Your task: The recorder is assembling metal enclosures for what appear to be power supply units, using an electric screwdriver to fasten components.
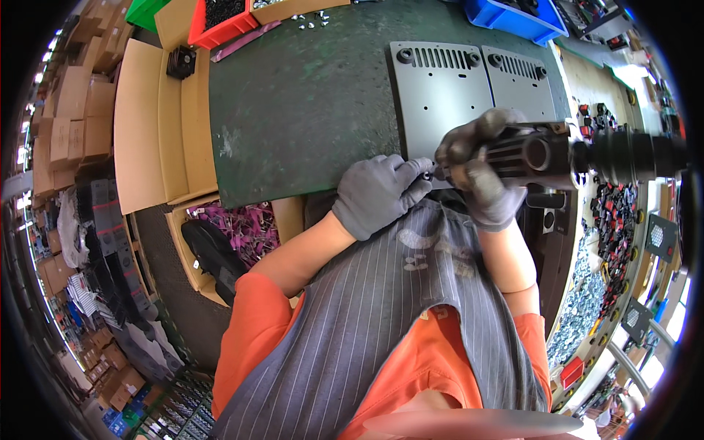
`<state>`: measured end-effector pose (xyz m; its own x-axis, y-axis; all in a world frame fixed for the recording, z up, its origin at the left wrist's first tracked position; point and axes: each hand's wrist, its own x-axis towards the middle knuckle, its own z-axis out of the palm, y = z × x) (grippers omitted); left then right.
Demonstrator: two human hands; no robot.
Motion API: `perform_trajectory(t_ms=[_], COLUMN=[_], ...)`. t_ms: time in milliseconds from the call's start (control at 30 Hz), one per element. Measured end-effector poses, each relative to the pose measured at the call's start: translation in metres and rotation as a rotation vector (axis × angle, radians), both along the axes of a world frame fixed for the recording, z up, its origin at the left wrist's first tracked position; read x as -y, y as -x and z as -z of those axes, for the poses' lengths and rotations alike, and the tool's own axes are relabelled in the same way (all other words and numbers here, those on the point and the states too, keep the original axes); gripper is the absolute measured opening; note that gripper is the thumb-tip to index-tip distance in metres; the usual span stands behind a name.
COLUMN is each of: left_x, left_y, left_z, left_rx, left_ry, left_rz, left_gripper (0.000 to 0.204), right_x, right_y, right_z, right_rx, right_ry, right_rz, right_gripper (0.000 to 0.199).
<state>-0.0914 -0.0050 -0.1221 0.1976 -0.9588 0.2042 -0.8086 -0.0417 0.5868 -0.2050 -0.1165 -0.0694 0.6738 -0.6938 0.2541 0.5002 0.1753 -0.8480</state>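
Note:
Two grey sheet-metal panels, a larger one [438, 103] and a smaller one [522, 97], lie side by side on the dark green tabletop [308, 103]. Each has a row of slots and round black feet at its far corners. In a grey work glove, my left hand [380, 192] is closed at the larger panel's near edge, thumb and index finger pinching a small dark round part [427, 176]. My right hand [488, 176], also gloved, wraps around a black power screwdriver [524, 154]. Its working end points left toward the pinched part; whether they touch is hidden by fingers.
A red bin [220, 20] of small black parts and loose screws [314, 19] are at the far edge. A blue bin [517, 22] stands far right. Left are an open cardboard box [172, 125] and a carton of purple pieces [242, 227]. Several small parts [612, 220] cover the right-hand bench.

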Motion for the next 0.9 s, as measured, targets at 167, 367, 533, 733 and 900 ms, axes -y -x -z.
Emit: perform_trajectory(t_ms=[167,367,533,733,900], left_x=[-0.002,-0.002,0.008,0.041,0.060], left_y=[0.000,0.003,-0.006,-0.022,-0.060], left_z=[0.004,0.005,-0.014,-0.060,-0.083], left_rx=[0.170,0.180,-0.081,-0.047,0.193], left_ry=[0.016,0.006,-0.153,0.315,0.373], left_rz=[0.029,-0.001,0.026,0.051,0.036], left_gripper=[0.034,0.039,0.043,0.048,0.034], right_x=[0.003,0.011,0.009,0.019,0.036], right_y=[-0.006,-0.007,-0.005,-0.013,0.005], right_z=[0.013,0.015,0.000,-0.040,-0.056], right_rx=[-0.129,-0.169,-0.188,0.026,-0.362], right_ry=[0.063,0.209,0.091,0.431,0.606], right_rz=[-0.183,-0.206,-0.230,-0.097,-0.146], right_gripper=[0.038,0.037,0.043,0.053,0.040])
